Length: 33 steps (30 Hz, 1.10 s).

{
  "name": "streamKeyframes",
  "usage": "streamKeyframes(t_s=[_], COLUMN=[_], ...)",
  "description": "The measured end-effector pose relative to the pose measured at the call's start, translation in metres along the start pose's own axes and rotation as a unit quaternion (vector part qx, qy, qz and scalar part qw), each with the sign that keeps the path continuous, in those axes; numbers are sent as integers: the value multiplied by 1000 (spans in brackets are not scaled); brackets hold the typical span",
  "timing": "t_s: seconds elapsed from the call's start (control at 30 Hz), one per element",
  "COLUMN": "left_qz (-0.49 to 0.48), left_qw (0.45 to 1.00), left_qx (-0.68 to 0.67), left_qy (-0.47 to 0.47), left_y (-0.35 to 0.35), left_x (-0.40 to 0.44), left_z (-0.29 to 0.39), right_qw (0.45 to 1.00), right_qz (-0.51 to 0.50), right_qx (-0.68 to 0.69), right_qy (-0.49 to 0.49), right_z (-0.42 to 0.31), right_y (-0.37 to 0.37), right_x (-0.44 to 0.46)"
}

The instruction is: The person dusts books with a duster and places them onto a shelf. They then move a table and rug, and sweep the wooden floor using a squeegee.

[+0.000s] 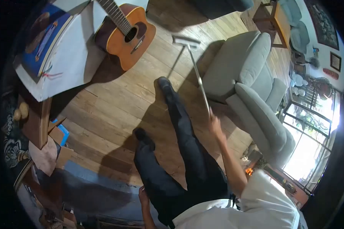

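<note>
Positions are given from the grey armchair (227, 66), as the head view shows it. Your right hand (215, 123) is closed around the shaft of a long-handled T-headed tool (199, 81), just below and left of the armchair. The shaft runs up along the armchair's left side, and the crossbar head sits up-left of it, over the wood floor (103, 95); can't tell if the head is touching the boards. Your left hand (143, 195) is well apart from the right, far below-left of the armchair, by your left thigh; its fingers are partly hidden, so can't tell if it grips anything. Your legs (187, 141) stretch up toward the armchair's left side, right shoe (164, 82) ahead of the left (140, 133). The acoustic guitar (132, 47) is well left of the armchair, upright or slightly leaning, next to the white-topped desk (74, 53), which carries a blue printed item (44, 44). Below-left of the armchair, past your legs, there's a blue-grey surface (82, 171) and some cardboard (56, 135). The bright window (305, 149) is right of the armchair.
</note>
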<state>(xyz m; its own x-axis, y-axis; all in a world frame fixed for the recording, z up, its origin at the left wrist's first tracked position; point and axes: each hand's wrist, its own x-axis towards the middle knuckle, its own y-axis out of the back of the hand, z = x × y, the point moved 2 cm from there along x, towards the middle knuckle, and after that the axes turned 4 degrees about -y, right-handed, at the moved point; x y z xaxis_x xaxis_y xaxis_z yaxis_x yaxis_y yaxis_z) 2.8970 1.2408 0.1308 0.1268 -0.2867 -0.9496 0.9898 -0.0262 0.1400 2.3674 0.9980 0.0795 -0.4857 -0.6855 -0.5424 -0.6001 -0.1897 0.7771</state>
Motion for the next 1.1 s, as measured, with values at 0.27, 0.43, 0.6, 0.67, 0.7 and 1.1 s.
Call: streamKeyframes(t_s=[0.27, 0.43, 0.6, 0.67, 0.7, 1.1], left_qz=[20, 16, 42, 56, 58, 35], left_qw=[997, 991, 994, 994, 994, 993], left_qx=[-61, -70, -5, -24, -27, -112], left_qy=[30, 111, 102, 87, 83, 25], left_y=[100, 145, 122, 108, 98, -59], left_x=[-21, -13, -28, -30, -33, -92], left_z=[-77, -157, -187, -204, -203, -286], right_qw=[982, 994, 975, 956, 995, 942], right_qz=[10, 109, 1, 81, 50, -308], right_qx=[96, -26, 127, 206, 51, -120], right_qy=[-162, 4, -179, -192, -75, -56], right_z=[21, 13, 6, 9, 20, 217], right_y=[30, 14, -43, -57, -63, 106], right_x=[-123, 71, 172, 115, 70, -301])
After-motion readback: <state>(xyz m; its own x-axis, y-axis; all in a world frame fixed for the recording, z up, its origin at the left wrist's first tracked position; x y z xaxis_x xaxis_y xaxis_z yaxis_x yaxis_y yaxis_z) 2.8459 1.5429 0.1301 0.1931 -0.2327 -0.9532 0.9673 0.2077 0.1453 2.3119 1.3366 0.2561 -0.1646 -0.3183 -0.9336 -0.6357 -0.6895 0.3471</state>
